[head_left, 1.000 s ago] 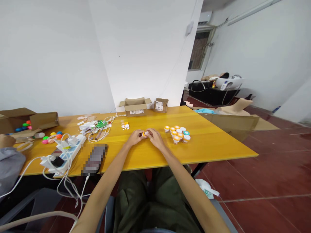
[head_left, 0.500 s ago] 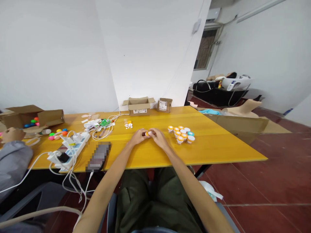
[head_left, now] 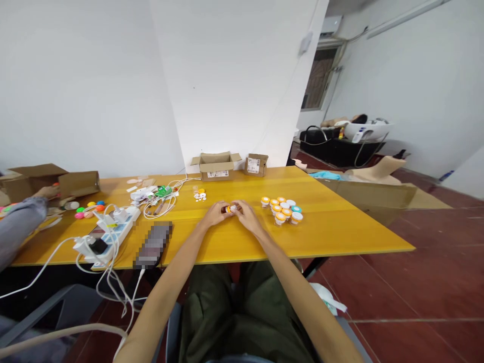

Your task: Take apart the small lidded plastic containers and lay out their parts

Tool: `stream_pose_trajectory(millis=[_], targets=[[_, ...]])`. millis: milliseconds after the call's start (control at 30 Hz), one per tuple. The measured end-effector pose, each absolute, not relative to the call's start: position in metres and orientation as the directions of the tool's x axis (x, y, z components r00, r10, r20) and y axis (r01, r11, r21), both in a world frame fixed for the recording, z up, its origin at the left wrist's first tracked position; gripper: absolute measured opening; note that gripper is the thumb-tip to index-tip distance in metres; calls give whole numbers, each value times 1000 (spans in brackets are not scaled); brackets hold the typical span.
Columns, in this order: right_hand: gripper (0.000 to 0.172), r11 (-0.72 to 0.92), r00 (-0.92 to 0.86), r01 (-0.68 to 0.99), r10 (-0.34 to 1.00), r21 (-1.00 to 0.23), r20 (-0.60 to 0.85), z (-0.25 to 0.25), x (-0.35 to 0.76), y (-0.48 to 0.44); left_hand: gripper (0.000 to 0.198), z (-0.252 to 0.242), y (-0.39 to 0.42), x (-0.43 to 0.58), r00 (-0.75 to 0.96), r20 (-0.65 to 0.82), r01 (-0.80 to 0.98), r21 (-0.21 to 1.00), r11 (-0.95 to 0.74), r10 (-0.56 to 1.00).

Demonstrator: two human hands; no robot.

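Observation:
My left hand [head_left: 215, 214] and my right hand [head_left: 245, 214] meet just over the table in front of me, fingers closed around a small container [head_left: 228, 208] between them. Dark reddish-brown and orange-white parts of it show; the fingers cover the rest. To the right of my right hand stands a cluster of several small clear jars [head_left: 280, 219] with orange, white and teal lids. Beyond my left hand lie several small white discs [head_left: 200, 197], with an orange ring-like piece [head_left: 201, 191] beside them.
Two cardboard boxes, one open [head_left: 216, 166] and one smaller [head_left: 256, 165], stand against the wall. Leftward lie a phone [head_left: 154, 244], a power strip [head_left: 120, 237] with tangled cables, and coloured balls [head_left: 89, 209]. Another person's sleeve [head_left: 22, 227] reaches toward an open box [head_left: 79, 184].
My hands stay almost in place around the small container. At the left, the other person's hand has moved forward and right, to the open cardboard box.

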State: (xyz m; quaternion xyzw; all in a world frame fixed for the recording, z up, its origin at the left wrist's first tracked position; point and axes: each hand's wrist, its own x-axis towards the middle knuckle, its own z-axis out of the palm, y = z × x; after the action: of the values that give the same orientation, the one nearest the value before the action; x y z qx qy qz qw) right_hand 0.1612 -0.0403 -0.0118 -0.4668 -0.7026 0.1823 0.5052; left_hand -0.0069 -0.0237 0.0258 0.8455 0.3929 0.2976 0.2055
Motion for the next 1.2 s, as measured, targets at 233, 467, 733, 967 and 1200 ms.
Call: stream_pose_trajectory(millis=[233,467,733,967,1200], targets=[[18,391,1,502,892,-772,453,-14,164,-39,28,23,-23,-7,502,328,556,586,-589,800],[19,493,-61,464,847,-736,528,-11,161,-41,26,26,-24,-7,506,344,540,589,-602,791],[18,357,-10,541,908,-762,418,-7,164,-45,25,23,-21,-8,520,345,529,588,-612,781],[22,436,-16,505,868,-745,497,-5,160,-48,31,22,-19,-8,518,340,541,580,-609,785],[16,413,-40,504,888,-758,458,-8,163,-45,27,22,-20,-9,523,344,542,572,-616,780]])
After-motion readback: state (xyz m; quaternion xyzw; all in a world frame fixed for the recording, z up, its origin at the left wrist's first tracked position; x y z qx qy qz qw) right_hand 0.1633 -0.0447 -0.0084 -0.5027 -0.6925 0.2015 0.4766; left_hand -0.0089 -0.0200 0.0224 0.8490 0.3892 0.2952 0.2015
